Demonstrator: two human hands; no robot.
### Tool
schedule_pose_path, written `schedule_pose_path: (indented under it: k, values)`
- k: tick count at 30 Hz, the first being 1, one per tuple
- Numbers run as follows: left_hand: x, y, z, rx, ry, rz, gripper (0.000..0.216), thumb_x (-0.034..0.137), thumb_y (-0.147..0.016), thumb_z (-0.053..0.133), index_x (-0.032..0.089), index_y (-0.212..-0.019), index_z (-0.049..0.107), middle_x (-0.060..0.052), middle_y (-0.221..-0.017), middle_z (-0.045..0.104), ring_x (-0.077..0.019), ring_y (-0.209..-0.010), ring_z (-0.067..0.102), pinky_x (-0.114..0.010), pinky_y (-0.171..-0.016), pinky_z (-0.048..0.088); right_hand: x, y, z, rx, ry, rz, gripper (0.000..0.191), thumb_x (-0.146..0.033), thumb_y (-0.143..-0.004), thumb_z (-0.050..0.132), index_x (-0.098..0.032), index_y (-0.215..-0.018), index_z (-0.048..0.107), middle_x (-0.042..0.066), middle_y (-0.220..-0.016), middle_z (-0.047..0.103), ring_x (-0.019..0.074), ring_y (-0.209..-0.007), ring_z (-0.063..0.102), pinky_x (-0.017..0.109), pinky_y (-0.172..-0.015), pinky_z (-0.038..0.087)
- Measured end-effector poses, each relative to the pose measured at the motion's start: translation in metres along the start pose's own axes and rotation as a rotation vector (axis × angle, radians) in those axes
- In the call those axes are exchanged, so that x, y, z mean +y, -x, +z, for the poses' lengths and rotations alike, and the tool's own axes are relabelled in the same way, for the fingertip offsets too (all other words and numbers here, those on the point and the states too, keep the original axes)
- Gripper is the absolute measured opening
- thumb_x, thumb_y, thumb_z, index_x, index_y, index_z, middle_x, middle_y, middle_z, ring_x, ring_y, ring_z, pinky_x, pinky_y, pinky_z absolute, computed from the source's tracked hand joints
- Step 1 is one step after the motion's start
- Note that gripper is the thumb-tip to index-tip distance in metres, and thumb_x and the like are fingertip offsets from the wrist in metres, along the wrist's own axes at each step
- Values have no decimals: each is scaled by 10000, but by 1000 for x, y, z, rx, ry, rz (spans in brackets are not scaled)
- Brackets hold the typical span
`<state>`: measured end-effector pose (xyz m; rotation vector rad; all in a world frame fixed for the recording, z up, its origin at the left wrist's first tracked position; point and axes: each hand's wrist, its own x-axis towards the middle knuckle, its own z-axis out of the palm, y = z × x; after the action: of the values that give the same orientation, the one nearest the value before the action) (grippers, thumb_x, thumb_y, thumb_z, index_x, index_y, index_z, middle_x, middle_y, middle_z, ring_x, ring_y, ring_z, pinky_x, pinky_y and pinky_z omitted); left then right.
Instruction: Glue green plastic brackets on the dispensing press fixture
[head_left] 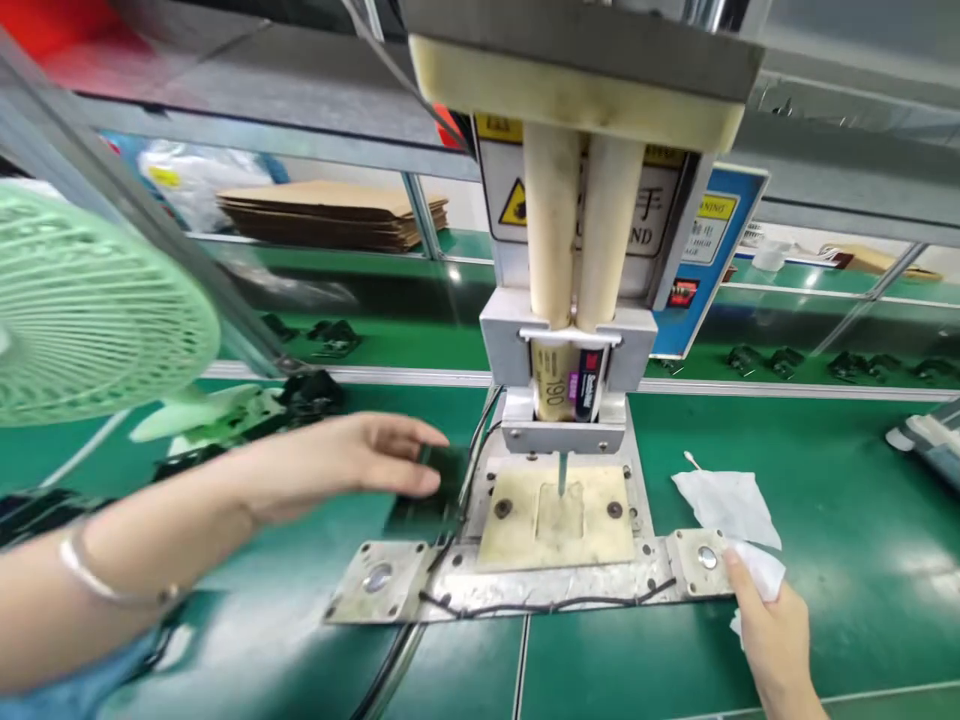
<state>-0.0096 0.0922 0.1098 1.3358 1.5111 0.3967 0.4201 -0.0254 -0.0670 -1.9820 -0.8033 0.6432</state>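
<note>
Head view: The left hand (397, 458) grips a blurred dark part (426, 510), its long axis unclear, at the fingertips; a pale plate (514, 540) lies between the hands, nearer the left, while the right hand (776, 625) clutches a white wipe (763, 572).

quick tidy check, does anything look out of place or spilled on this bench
Perhaps the creased white tissue on the green bench, right of the cartridge machine: it lies loose, with a small swab-like stick beside it. I see no spill.
</note>
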Motion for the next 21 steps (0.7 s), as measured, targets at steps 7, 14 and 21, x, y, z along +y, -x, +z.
schedule_pose_path:
  k: [7, 14, 21]
  values:
    - [-18, 15, 103, -295, 351, -39, 662, 381, -465, 927, 177, -1025, 640, -66, -965, 665, -259, -972, 632, -311, -793, 531, 2, 0, -1, 15, -71, -17, 603, -679, -591, 715, -117, -806, 742, 110, -751, 734, 315, -741, 677, 321, -581, 514]
    - [-10, -38, 115, -308, 378, 197, 644, 315, -501, 939, 149, -1014, 587, -96, -1020, 648, -263, -1021, 616, -394, -987, 480, 0, 4, -2, 2, -95, -8, 591, -671, -592, 714, -114, -787, 735, 101, -709, 719, 304, -712, 668, 327, -571, 501]
    - [-19, -42, 122, -178, 42, 522, 680, 446, -760, 753, 189, -1309, 443, -143, -1415, 456, -290, -1346, 414, -442, -1205, 256, -2, 3, 1, 11, -153, -2, 621, -668, -581, 731, -100, -832, 741, 115, -790, 738, 319, -787, 680, 336, -625, 523]
